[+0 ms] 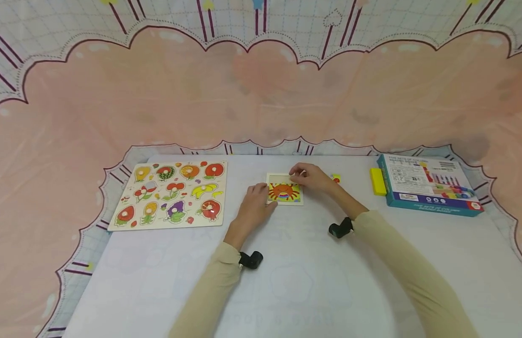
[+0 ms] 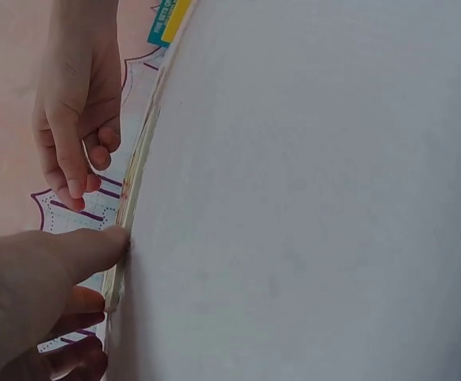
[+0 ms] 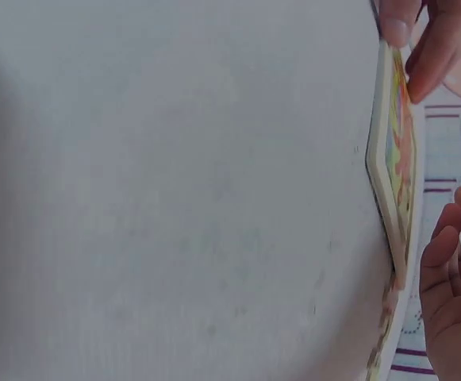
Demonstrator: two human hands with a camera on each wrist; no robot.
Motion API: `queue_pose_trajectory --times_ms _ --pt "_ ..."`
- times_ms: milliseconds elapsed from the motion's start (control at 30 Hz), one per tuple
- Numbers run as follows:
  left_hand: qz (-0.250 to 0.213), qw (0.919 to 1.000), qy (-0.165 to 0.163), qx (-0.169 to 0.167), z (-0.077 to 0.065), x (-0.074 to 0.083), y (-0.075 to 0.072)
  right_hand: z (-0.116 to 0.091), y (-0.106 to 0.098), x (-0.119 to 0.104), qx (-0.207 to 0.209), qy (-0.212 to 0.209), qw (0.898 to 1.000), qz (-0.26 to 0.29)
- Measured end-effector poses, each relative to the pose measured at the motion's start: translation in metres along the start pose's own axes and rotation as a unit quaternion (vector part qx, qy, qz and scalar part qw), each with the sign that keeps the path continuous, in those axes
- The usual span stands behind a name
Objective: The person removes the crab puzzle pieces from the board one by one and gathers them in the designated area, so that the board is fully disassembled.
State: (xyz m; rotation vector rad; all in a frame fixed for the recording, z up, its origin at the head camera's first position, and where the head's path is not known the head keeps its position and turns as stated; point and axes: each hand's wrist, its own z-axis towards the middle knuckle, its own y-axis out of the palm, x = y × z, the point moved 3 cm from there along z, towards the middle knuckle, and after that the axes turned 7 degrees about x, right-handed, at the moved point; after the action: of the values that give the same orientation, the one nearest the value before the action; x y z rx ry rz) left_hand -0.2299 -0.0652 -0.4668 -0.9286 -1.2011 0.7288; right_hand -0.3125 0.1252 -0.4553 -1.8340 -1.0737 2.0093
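Note:
A small crab puzzle point(image 1: 284, 192) lies in a pale square frame on the white table. Its upper strip is bare pale board, with the orange crab on yellow below. My left hand point(image 1: 254, 206) grips the frame's left side; in the left wrist view the thumb point(image 2: 95, 248) presses the near edge and the fingers are beyond it. My right hand point(image 1: 313, 178) hovers at the frame's upper right corner, fingers loosely bent. Nothing shows between its fingertips in the right wrist view. Partly behind the right wrist lies a small yellow and red piece point(image 1: 336, 178).
At the left lies a wooden fruit peg puzzle board point(image 1: 187, 192) with several fruit pieces. A teal and white box point(image 1: 430, 185) lies at the right, a yellow block point(image 1: 377, 181) against its left side. Patterned cloth point(image 1: 261, 103) hangs behind the white table point(image 1: 295, 281).

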Motion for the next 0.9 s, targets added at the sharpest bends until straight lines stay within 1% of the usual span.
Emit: queue_pose_trajectory --times_ms 133,233,367,600,733,900 --pt "-0.011 0.9999 -0.005 -0.004 0.003 -0.005 0.002 0.004 0.008 -0.004 -0.013 -0.011 1.000 -0.015" --pt "-0.017 0.9998 -0.009 -0.007 0.004 -0.007 0.003 0.006 0.015 -0.007 -0.027 -0.006 0.999 -0.028" --pt "-0.014 0.9998 -0.007 -0.013 0.006 -0.008 0.003 0.010 0.021 -0.012 -0.040 0.003 0.999 -0.035" --pt "-0.005 0.9996 -0.004 -0.028 0.009 -0.010 0.003 0.013 0.028 -0.017 -0.057 -0.015 0.997 -0.055" --pt "-0.004 0.9994 -0.002 -0.034 0.010 -0.011 0.003 0.015 0.031 -0.016 -0.061 -0.009 0.996 -0.061" --pt "-0.007 0.9992 -0.004 -0.039 0.010 -0.012 0.003 0.018 0.033 -0.015 -0.064 -0.012 0.996 -0.062"
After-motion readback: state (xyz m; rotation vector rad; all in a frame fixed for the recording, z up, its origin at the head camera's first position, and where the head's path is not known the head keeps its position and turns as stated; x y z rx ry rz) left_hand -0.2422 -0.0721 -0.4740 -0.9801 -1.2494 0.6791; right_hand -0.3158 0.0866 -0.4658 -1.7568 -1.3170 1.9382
